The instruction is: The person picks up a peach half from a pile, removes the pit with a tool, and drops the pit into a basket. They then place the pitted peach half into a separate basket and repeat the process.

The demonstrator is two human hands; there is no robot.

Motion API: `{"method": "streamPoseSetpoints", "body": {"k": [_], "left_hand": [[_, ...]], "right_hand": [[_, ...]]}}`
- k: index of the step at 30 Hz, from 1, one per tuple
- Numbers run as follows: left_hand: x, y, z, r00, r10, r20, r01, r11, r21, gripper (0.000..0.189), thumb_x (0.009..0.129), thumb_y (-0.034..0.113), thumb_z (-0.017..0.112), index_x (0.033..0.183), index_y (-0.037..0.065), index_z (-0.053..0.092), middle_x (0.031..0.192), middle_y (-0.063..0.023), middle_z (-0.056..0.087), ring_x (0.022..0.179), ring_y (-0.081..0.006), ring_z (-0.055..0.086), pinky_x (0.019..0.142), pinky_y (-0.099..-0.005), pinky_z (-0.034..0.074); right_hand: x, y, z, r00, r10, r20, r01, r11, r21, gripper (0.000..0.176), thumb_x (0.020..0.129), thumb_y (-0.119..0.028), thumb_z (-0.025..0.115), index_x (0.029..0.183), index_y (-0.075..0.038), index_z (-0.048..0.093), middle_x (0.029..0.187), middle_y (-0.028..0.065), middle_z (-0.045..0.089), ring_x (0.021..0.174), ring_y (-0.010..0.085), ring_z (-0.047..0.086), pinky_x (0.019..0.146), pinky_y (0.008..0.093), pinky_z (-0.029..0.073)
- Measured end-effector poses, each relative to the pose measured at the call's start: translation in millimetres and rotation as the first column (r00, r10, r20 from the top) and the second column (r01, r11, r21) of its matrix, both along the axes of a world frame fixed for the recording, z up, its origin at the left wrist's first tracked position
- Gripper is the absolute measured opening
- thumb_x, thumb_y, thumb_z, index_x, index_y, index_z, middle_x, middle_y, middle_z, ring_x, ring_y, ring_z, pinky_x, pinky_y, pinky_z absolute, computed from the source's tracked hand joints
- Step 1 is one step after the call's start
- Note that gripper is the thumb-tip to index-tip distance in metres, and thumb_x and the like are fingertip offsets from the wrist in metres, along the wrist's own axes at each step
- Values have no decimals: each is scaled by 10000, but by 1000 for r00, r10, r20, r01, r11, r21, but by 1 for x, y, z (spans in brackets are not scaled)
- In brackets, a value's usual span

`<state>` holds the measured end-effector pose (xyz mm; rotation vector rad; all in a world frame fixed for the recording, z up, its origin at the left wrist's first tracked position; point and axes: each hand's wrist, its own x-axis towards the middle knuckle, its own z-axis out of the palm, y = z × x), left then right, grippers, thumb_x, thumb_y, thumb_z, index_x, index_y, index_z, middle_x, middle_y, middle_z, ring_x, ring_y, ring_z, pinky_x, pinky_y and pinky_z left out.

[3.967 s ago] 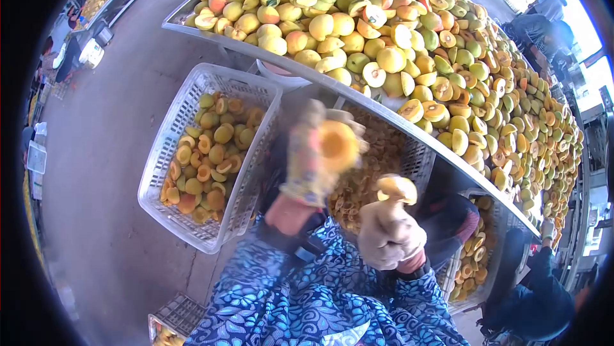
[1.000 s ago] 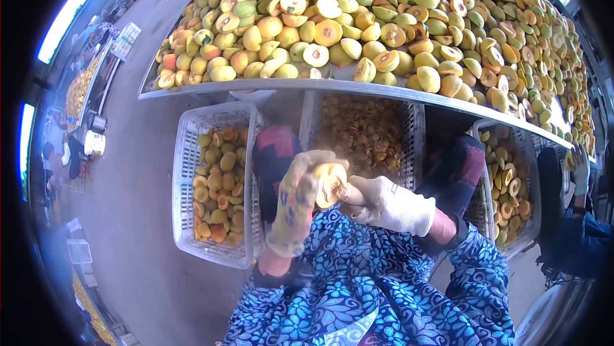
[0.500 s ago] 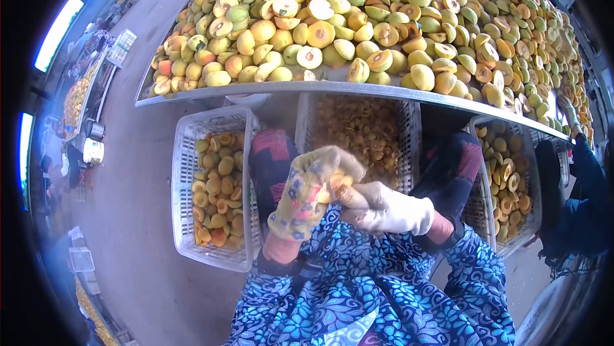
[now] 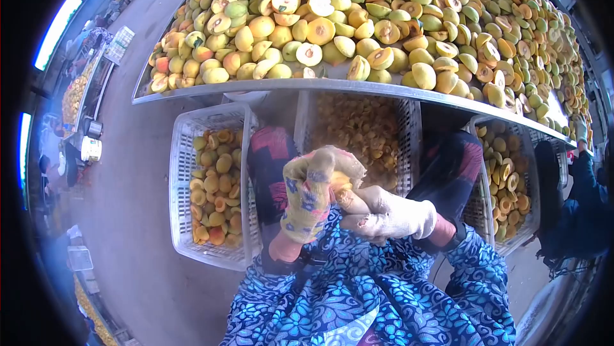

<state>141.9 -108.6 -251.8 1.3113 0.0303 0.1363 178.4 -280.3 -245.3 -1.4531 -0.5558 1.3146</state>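
A metal-edged table [image 4: 345,84] bears yellow-green fruit [image 4: 385,31]. Floral-gloved left hand [image 4: 309,197] grips a yellow fruit piece [image 4: 339,180]; white-gloved right hand [image 4: 393,213]: grasp unclear.

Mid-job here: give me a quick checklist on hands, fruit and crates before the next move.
1. Left hand has the fruit piece: ok, gloved fingers curl around it.
2. Right hand close to that piece: ok, right beside the left.
3. Tool in the right hand: cannot tell, the grip hides it.
4. Pit out of the piece: cannot tell, gloves cover it.
5. Room in the left-side crate: ok, its fruit sits below the rim.
6. More fruit on the table: ok, heaped.
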Motion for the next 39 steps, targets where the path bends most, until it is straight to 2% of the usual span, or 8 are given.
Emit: {"method": "streamPoseSetpoints", "body": {"k": [9, 12, 14, 21, 22, 25, 30, 39], "left_hand": [[-3, 12, 0, 999, -31, -13, 30, 998, -49, 515, 981, 444, 541, 814, -17, 698, 816, -95, 689, 727, -153, 642, 630, -277, 497], [3, 16, 5, 978, -88, 191, 77, 995, 63, 484, 990, 410, 537, 843, -22, 699, 839, -87, 686, 735, -149, 640, 637, -267, 498], [1, 11, 11, 990, -47, 135, 51, 998, -27, 450, 1000, 375, 541, 880, -30, 696, 871, -75, 681, 766, -142, 637, 681, -268, 500], [-5, 6, -1, 998, 8, -64, -10, 1000, -19, 563, 1009, 463, 478, 858, -35, 692, 936, -121, 671, 819, -189, 660, 745, -291, 523], [-4, 6, -8, 997, 27, 68, -26, 1000, -13, 440, 1006, 362, 526, 877, -27, 688, 903, -97, 686, 789, -148, 646, 703, -273, 510], [-5, -4, -1, 983, 104, 150, -84, 987, -138, 442, 1000, 347, 526, 828, -30, 681, 867, -102, 687, 764, -162, 650, 665, -284, 518], [15, 15, 7, 909, -318, 270, 315, 948, 56, 522, 1002, 403, 509, 777, -39, 674, 792, -137, 677, 753, -208, 657, 654, -319, 511], [37, 19, 10, 992, -124, -36, 103, 925, -366, 638, 1011, 536, 417, 742, 8, 653, 711, -98, 649, 608, -162, 608, 568, -272, 491]], "right_hand": [[4, -1, -6, 947, 127, -295, -72, 979, 190, 460, 961, -463, 575, 1058, -13, 576, 649, -18, 502, 502, 62, 500, 438, 213, 412], [2, 7, -6, 974, 100, -205, -67, 984, 163, 431, 974, -436, 567, 1031, -9, 588, 664, 11, 535, 547, 88, 513, 489, 257, 433], [-3, 13, -14, 915, -126, 383, 39, 973, 228, 394, 995, -394, 543, 998, -3, 594, 691, 45, 570, 612, 124, 512, 576, 306, 455], [7, 9, -19, 938, -26, 346, -58, 971, 231, 358, 1008, -369, 525, 1007, -20, 605, 693, 39, 563, 613, 120, 500, 581, 296, 455], [7, 7, 2, 999, 35, 9, -35, 999, -26, 375, 991, -402, 548, 1045, -35, 604, 663, 5, 520, 545, 85, 496, 483, 252, 429], [-2, 4, -10, 849, 152, -507, -14, 964, 265, 374, 938, -431, 629, 918, -72, 525, 623, -39, 441, 490, 54, 454, 419, 219, 384], [-1, -2, -10, 868, 122, -481, 8, 966, 258, 319, 959, -369, 610, 861, -95, 479, 605, -43, 431, 462, 54, 413, 384, 215, 343], [-1, 26, -28, 549, 242, -800, 251, 866, 433, 324, 932, -370, 643, 934, -81, 497, 573, -26, 425, 402, 73, 382, 330, 224, 295]]}}
